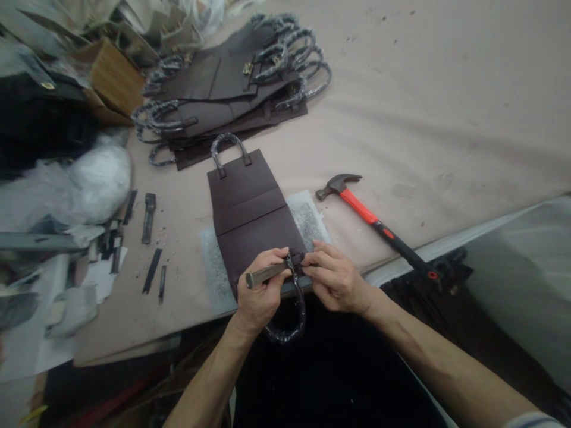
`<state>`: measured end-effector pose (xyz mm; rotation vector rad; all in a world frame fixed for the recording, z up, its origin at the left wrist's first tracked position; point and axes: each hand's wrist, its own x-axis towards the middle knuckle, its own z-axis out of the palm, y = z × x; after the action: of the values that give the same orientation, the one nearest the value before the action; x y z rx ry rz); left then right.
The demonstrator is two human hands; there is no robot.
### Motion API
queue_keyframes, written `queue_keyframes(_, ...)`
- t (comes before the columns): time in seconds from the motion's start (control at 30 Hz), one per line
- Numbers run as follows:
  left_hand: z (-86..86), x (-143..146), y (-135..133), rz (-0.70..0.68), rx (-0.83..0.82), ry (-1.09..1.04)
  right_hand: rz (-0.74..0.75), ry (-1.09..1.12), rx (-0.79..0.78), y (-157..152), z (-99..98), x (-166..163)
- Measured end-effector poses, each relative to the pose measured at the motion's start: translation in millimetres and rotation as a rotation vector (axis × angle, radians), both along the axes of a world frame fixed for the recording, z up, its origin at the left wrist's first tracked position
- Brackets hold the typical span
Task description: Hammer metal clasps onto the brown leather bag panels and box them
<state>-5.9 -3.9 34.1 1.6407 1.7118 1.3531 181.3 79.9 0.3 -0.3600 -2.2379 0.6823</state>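
A dark brown leather bag panel (pixel 250 208) lies flat at the table's front edge, over a worn whitish board (pixel 312 217). It has a plastic-wrapped handle (pixel 227 138) at its far end and another wrapped handle (pixel 288 339) hanging over the edge near me. My left hand (pixel 263 291) is closed around a metal punch-like tool (pixel 265 274), tilted beside the near handle's base. My right hand (pixel 334 276) pinches at the handle's end tab on the panel's near right corner; the fingertips hide the exact hold.
A claw hammer (pixel 357 205) with a red and black grip lies to the right. Behind is a stack of similar panels (pixel 214 77) with wrapped handles. Metal tools (pixel 149 217), a plastic bag (pixel 102 172) and a cardboard box (pixel 116 77) are at left.
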Motion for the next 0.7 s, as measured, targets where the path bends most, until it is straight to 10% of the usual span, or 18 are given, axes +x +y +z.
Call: queue_keyframes(0.7,-0.1,8.0,-0.5,0.014,0.082,0.249,-0.083,0.077,-0.05,-4.8,-2.1,-1.6)
